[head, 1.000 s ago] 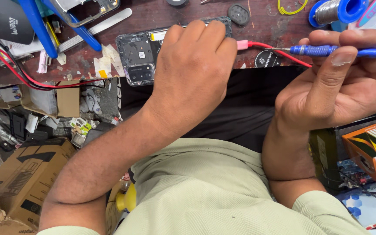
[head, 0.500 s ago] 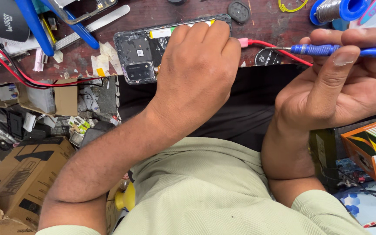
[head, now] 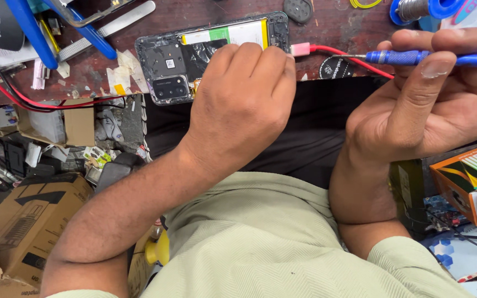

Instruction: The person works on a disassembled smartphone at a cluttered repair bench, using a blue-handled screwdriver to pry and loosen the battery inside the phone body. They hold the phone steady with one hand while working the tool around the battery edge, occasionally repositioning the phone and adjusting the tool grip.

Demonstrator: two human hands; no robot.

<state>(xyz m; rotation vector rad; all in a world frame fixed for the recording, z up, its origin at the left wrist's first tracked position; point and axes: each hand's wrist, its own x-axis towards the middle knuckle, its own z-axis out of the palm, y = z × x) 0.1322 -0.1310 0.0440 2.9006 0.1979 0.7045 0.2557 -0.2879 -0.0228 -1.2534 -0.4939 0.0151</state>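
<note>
I look down from the head camera at a messy brown workbench (head: 354,25). An opened phone (head: 194,55) lies flat on it, near the edge closest to me. Its back cover is off, so I can see a black inside part, the camera block and a pale battery with a green and yellow strip.

My left hand (head: 244,105) rests on the lower right part of the phone. The fingers (head: 249,58) are curled and bent down onto it, knuckles up. I cannot tell if they pinch anything small, because the hand hides the spot under it.

A red cable with a pink plug (head: 300,49) sits at the phone's right end, just beside my left fingertips. The red wire runs off to the right.

My right hand (head: 432,105) is up off the bench, well to the right of the phone. It is closed around a blue screwdriver (head: 415,57). The thumb presses on the handle from below and the other fingers wrap over the top. The thin metal tip points left, toward the pink plug, but does not reach it.

A blue plastic tool (head: 31,27) lies at the far left of the bench, with a white flat tool (head: 111,27) just beside it. A brown cardboard box (head: 23,221) sits low on the left. An orange box (head: 465,176) sits on the right, below my right hand. My light green shirt (head: 271,243) fills the bottom.
</note>
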